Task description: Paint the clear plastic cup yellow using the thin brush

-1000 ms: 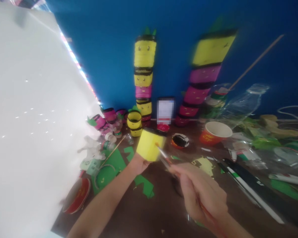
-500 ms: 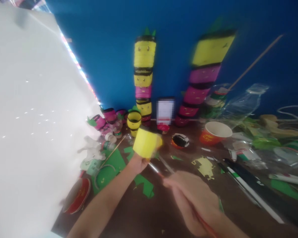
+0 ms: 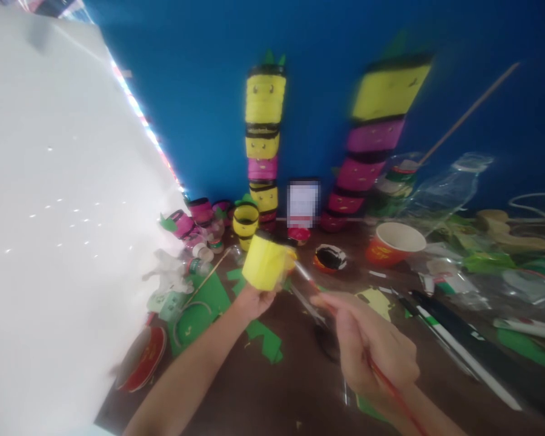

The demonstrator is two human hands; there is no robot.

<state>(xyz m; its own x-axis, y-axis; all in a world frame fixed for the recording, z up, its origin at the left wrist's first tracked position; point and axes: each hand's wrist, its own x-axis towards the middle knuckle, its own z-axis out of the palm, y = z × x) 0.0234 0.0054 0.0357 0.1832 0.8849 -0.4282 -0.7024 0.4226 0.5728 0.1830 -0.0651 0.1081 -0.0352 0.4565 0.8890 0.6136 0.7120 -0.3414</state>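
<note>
My left hand (image 3: 255, 301) holds up a yellow cup (image 3: 262, 263) with a black rim, its fingers at the base and right side. My right hand (image 3: 375, 342) is closed around a red-handled paintbrush (image 3: 390, 390). The brush tip lies close to the right side of the yellow cup; whether it touches cannot be made out. Behind the brush stands a small dish of black paint (image 3: 329, 258). A pair of scissors (image 3: 309, 306) lies on the brown table, partly hidden by my right hand.
A red and white paper cup (image 3: 397, 243), clear bottles (image 3: 449, 188) and pens (image 3: 465, 351) are at the right. Green paper (image 3: 209, 297) and a red tin (image 3: 143, 358) lie left. Stacked yellow and pink cups (image 3: 264, 100) stand against the blue wall.
My right hand has moved right, and the brush tip has risen from below the yellow cup to its right side. More of the scissors shows. The yellow cup has barely shifted.
</note>
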